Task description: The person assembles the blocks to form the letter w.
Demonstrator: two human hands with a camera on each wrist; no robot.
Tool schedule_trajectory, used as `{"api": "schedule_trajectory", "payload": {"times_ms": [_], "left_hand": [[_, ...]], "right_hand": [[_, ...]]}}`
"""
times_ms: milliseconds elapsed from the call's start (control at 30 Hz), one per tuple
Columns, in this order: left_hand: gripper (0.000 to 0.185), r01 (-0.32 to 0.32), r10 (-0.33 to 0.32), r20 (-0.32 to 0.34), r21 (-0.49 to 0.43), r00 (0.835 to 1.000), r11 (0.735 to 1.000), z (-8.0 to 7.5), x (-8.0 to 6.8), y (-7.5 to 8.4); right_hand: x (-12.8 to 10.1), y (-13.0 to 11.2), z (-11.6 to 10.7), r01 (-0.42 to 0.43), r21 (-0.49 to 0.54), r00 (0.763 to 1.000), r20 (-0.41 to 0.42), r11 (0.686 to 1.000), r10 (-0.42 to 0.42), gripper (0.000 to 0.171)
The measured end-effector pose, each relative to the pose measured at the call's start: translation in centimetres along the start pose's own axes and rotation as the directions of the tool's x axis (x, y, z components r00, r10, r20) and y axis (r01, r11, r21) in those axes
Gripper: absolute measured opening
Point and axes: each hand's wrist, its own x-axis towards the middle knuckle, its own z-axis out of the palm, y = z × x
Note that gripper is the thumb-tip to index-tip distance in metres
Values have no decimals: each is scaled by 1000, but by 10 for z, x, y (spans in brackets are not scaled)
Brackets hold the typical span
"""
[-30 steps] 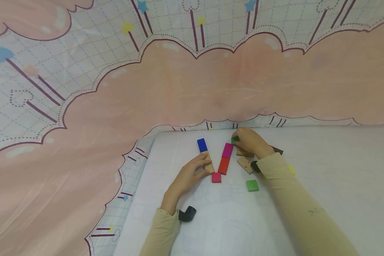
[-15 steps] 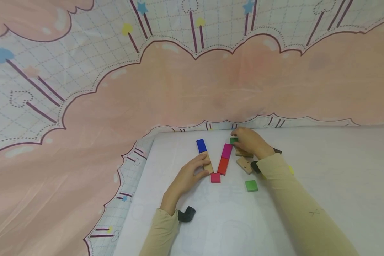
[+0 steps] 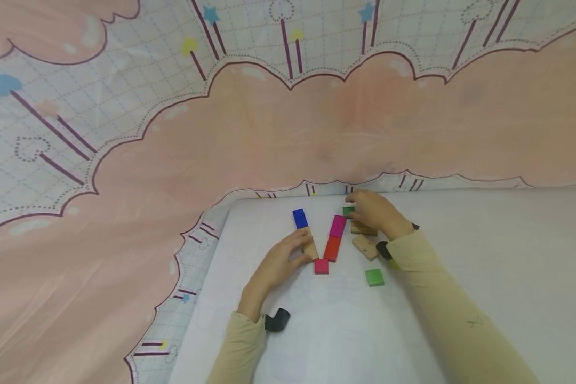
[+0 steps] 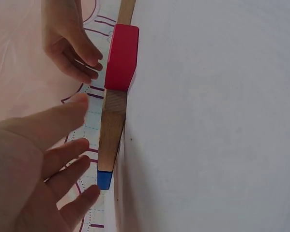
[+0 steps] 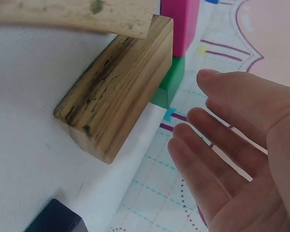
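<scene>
I see my left hand [image 3: 279, 261] open, fingers resting against the wooden block [image 3: 310, 248] mid-worktop [image 3: 485, 277]. My right hand [image 3: 372, 210], open too, touches the small green block [image 3: 348, 211] near the worktop's far edge; open room lies to the right.

right hand [image 3: 373, 211]: now lies with relaxed fingers beside the small green square block [image 3: 348, 211], no longer pinching it.
scene in head view: shifts slightly left and down as the camera moves.
</scene>
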Motion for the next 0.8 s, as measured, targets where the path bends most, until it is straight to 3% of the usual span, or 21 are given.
{"api": "schedule_trajectory", "payload": {"times_ms": [367,600,800], "left_hand": [[42,-52,52,-21,-25,998,998,-3,11,19],[42,-19,19,8,-22,1000,1000,0,19,36],[43,-15,15,23,20,1000,1000,11,23,47]], "right_hand": [[-11,5,0,-20,52,1000,0,998,20,36],[-15,8,3,-55,77,998,30,996,53,36],[-20,11,5,-28,73,999,23,997,26,35]]}}
